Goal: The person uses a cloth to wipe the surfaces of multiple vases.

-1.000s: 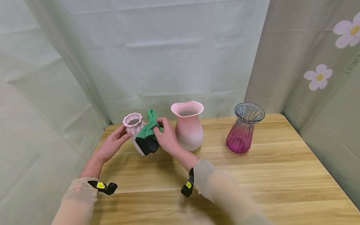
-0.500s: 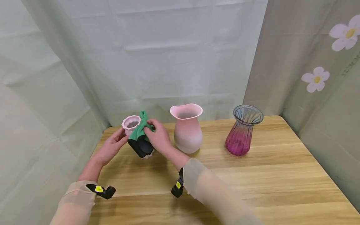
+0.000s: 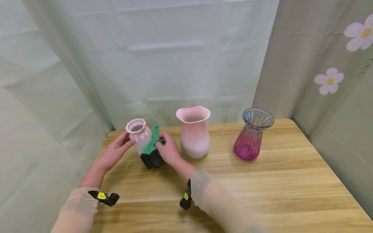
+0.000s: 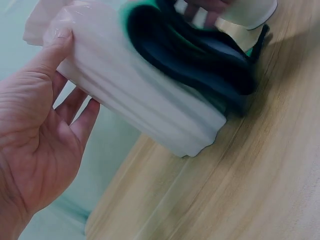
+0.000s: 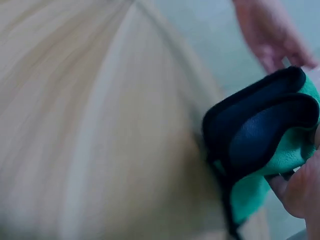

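At the table's left, my left hand point(image 3: 115, 151) grips a small pale-pink vase point(image 3: 142, 139) with a scalloped rim. Thumb and fingers lie on either side just below its neck, and the vase point(image 4: 135, 85) leans over in the left wrist view. My right hand point(image 3: 170, 149) pinches a bunched green cloth point(image 3: 152, 145) with black edging at the vase's right side. In the right wrist view the cloth point(image 5: 260, 132) hangs in folds, its dark side showing. Part of the vase's lower right side is hidden behind the cloth.
A larger pink-to-white vase point(image 3: 195, 137) with a wavy rim stands just right of my right hand. Farther right is a ribbed glass vase point(image 3: 252, 137), blue-grey above and magenta below. The wooden table point(image 3: 276, 187) ends at curtains point(image 3: 189, 64) behind and on both sides.
My right hand swept the cloth left across the small vase, then back right and lower, uncovering more of its front. My left hand has kept its grip near the neck.
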`<state>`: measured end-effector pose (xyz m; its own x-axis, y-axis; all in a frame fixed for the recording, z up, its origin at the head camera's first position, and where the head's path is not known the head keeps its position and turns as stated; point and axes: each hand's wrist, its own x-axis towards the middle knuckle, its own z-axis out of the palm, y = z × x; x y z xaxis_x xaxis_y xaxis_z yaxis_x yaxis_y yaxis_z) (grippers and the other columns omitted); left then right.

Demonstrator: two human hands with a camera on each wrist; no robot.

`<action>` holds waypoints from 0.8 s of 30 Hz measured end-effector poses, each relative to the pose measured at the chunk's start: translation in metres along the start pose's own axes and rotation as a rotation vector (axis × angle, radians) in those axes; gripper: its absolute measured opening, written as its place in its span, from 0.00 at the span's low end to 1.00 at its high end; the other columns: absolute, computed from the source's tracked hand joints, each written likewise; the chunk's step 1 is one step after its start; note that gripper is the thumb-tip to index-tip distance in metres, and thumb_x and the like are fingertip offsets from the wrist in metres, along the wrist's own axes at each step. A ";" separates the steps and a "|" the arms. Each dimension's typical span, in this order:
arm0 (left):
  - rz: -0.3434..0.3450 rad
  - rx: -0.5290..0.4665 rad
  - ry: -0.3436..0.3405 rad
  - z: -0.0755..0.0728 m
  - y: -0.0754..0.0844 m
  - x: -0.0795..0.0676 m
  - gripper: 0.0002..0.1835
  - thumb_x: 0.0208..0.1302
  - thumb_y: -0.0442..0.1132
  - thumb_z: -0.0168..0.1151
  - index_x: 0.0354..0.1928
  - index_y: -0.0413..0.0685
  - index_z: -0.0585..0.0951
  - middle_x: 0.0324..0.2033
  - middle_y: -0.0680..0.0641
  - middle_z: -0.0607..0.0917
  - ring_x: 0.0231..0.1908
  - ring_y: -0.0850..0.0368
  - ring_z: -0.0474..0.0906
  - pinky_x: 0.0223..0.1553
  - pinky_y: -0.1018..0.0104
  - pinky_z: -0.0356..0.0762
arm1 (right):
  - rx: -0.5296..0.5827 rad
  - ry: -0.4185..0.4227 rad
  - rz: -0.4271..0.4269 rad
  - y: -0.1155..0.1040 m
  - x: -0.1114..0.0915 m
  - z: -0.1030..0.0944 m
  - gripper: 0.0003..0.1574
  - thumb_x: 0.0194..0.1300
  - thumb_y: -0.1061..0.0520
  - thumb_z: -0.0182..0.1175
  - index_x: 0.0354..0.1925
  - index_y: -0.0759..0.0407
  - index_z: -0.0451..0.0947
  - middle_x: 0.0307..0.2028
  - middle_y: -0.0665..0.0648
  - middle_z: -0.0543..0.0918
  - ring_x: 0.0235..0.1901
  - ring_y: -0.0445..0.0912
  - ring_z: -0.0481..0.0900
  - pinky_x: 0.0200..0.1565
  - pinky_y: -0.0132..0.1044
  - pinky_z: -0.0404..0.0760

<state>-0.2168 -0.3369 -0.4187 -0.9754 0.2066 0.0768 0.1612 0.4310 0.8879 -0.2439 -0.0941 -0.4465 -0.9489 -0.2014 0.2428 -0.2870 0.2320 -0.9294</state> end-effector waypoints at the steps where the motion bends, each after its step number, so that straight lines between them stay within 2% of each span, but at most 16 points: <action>1: -0.003 0.002 0.001 0.000 0.000 0.000 0.36 0.79 0.49 0.56 0.82 0.58 0.53 0.76 0.42 0.62 0.73 0.42 0.58 0.57 0.81 0.67 | -0.011 -0.009 0.027 0.005 -0.002 0.001 0.13 0.67 0.61 0.59 0.50 0.58 0.80 0.50 0.54 0.83 0.52 0.46 0.79 0.55 0.40 0.79; 5: -0.006 -0.001 0.000 0.001 0.002 0.001 0.36 0.79 0.49 0.56 0.82 0.60 0.53 0.76 0.43 0.62 0.73 0.43 0.58 0.58 0.80 0.67 | -0.020 -0.042 0.082 0.018 -0.008 0.002 0.13 0.69 0.61 0.58 0.52 0.57 0.78 0.52 0.55 0.82 0.54 0.48 0.79 0.56 0.42 0.78; 12: -0.001 0.002 0.001 0.001 0.003 0.003 0.37 0.79 0.49 0.55 0.82 0.61 0.52 0.76 0.43 0.61 0.73 0.43 0.58 0.58 0.80 0.68 | 0.048 -0.036 0.078 0.023 -0.004 0.002 0.12 0.69 0.59 0.58 0.50 0.57 0.79 0.52 0.54 0.83 0.52 0.46 0.80 0.55 0.39 0.78; 19: -0.015 0.019 0.000 0.000 0.002 0.000 0.37 0.79 0.49 0.56 0.82 0.59 0.52 0.76 0.42 0.61 0.73 0.43 0.58 0.57 0.81 0.68 | 0.070 -0.018 0.064 0.003 -0.003 -0.001 0.13 0.71 0.57 0.57 0.52 0.56 0.79 0.50 0.54 0.83 0.52 0.47 0.80 0.55 0.41 0.79; 24: -0.006 0.022 -0.001 0.000 0.002 -0.001 0.37 0.79 0.49 0.55 0.82 0.58 0.53 0.76 0.41 0.62 0.73 0.41 0.58 0.56 0.81 0.68 | 0.095 -0.009 0.040 -0.018 0.001 -0.007 0.13 0.72 0.53 0.56 0.52 0.51 0.79 0.50 0.49 0.82 0.53 0.42 0.78 0.55 0.39 0.78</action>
<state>-0.2151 -0.3359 -0.4171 -0.9764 0.2042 0.0708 0.1581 0.4513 0.8782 -0.2410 -0.0915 -0.4274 -0.9581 -0.2024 0.2026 -0.2345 0.1486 -0.9607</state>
